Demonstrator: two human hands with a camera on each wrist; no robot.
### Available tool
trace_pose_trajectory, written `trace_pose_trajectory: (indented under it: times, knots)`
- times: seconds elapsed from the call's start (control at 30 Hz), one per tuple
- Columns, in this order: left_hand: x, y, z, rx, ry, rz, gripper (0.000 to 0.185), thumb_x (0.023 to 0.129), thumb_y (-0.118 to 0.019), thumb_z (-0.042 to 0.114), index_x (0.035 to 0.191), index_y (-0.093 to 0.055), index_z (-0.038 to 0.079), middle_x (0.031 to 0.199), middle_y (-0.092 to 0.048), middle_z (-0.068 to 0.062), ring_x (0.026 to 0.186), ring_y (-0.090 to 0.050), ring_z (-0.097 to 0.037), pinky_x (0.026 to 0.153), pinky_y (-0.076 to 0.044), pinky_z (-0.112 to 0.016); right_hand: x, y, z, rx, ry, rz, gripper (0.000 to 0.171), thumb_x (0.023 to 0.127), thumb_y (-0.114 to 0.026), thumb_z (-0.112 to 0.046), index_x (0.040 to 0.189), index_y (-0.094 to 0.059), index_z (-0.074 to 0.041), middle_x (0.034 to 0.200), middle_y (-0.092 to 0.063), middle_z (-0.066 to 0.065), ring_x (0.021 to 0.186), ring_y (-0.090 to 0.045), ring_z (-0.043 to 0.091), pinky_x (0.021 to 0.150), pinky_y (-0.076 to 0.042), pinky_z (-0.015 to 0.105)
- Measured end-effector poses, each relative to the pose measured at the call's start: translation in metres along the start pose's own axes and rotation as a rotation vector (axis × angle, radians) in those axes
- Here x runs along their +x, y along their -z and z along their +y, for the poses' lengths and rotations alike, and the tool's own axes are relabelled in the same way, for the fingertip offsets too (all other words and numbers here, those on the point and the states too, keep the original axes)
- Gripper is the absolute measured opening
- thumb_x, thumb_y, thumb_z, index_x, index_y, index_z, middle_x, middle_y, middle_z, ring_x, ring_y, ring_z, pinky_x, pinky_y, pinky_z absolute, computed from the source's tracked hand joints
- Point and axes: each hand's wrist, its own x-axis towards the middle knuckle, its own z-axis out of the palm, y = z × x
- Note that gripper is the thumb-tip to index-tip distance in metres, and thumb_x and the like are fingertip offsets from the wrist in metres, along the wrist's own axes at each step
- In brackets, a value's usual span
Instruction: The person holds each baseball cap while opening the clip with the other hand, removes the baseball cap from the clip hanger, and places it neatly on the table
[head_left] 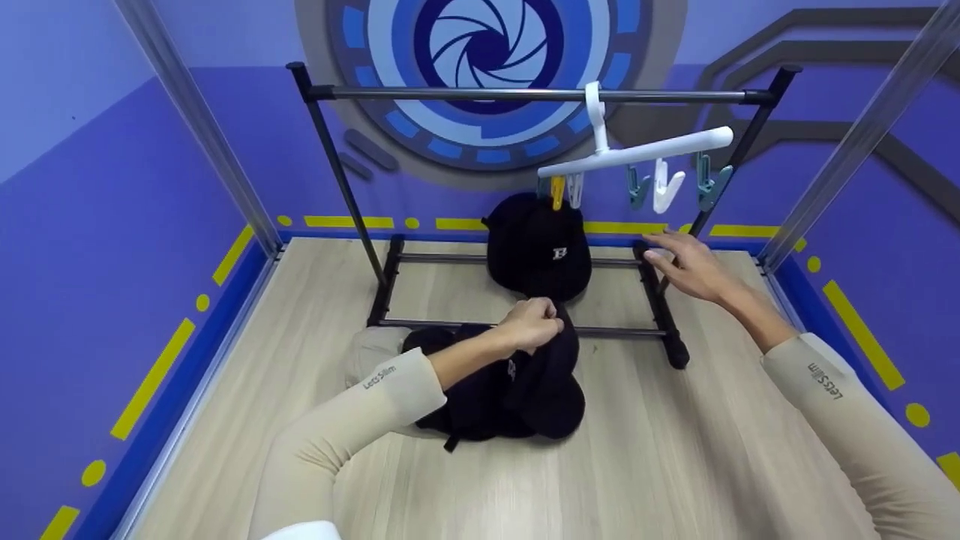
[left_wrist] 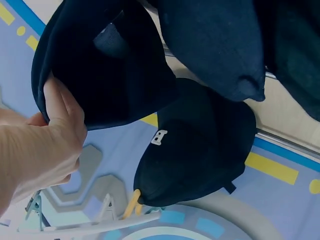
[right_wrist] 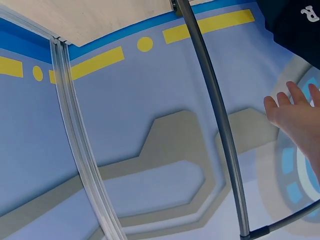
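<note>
My left hand [head_left: 531,324] grips the edge of a black cap [head_left: 551,375] on top of a pile of black caps on the wooden floor; in the left wrist view the fingers [left_wrist: 60,107] curl round that cap's rim [left_wrist: 105,75]. Another black cap [head_left: 536,247] with a white letter hangs from a yellow clip [head_left: 557,192] on a white clip hanger [head_left: 637,154]; the same hanging cap [left_wrist: 195,145] shows in the left wrist view. My right hand [head_left: 686,262] hovers open, fingers spread, below the hanger's free clips, holding nothing.
A black garment rack [head_left: 525,95] stands on the floor, its base bars [head_left: 660,300] right under my right hand. Teal and white clips [head_left: 667,187] hang free. A beige cloth [head_left: 371,349] lies left of the pile. Purple walls enclose the floor.
</note>
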Motion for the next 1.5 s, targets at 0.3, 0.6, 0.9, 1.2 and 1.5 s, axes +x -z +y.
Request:
trace_pose_trajectory:
  times: [0.3,0.6,0.9,1.2,1.5]
  knots:
    - [0.003,0.0,-0.012,-0.061,0.08,-0.033,0.026,0.098,-0.059,0.014,0.079,-0.042,0.013,0.084,-0.048,-0.003,0.059,-0.058,-0.013,0.05,-0.057,-0.025,-0.001,-0.007,0.004,-0.022,0.023,-0.003,0.045,0.108,-0.052,-0.019,0.141,-0.052,0.011,0.144,-0.052,0.035,0.141,-0.039,0.056,0.116,-0.026,0.07]
    - [0.002,0.011,-0.034,-0.107,0.151,-0.053,0.012,0.101,-0.055,0.01,0.092,-0.048,0.007,0.106,-0.057,-0.014,0.088,-0.069,-0.028,0.06,-0.061,-0.028,-0.01,-0.009,0.015,-0.038,0.027,-0.003,0.044,0.107,-0.051,-0.017,0.14,-0.052,0.013,0.143,-0.049,0.039,0.119,-0.058,0.053,0.1,-0.046,0.065]
    - [-0.013,0.027,-0.064,-0.092,0.2,-0.153,0.012,0.103,-0.052,0.008,0.092,-0.048,0.005,0.097,-0.06,-0.019,0.074,-0.073,-0.033,0.07,-0.063,-0.038,-0.017,-0.013,0.026,-0.049,-0.001,-0.02,0.045,0.108,-0.051,-0.018,0.141,-0.051,0.012,0.145,-0.049,0.038,0.123,-0.054,0.054,0.105,-0.041,0.068]
    - [-0.022,0.039,-0.079,0.0,0.225,-0.148,0.029,0.1,-0.058,0.011,0.076,-0.042,0.012,0.067,-0.063,-0.007,0.083,-0.078,-0.033,0.052,-0.056,-0.025,-0.02,-0.018,0.033,-0.034,-0.026,-0.036,0.046,0.108,-0.051,-0.018,0.142,-0.05,0.012,0.145,-0.05,0.037,0.139,-0.037,0.058,0.114,-0.027,0.071]
    - [-0.02,0.044,-0.089,0.174,0.201,-0.112,0.031,0.097,-0.066,0.02,0.072,-0.05,0.013,0.077,-0.078,-0.012,0.05,-0.066,-0.012,0.044,-0.044,-0.019,-0.019,-0.021,0.034,-0.055,-0.03,-0.048,0.047,0.109,-0.049,-0.021,0.14,-0.052,0.013,0.143,-0.05,0.038,0.141,-0.035,0.059,0.115,-0.025,0.072]
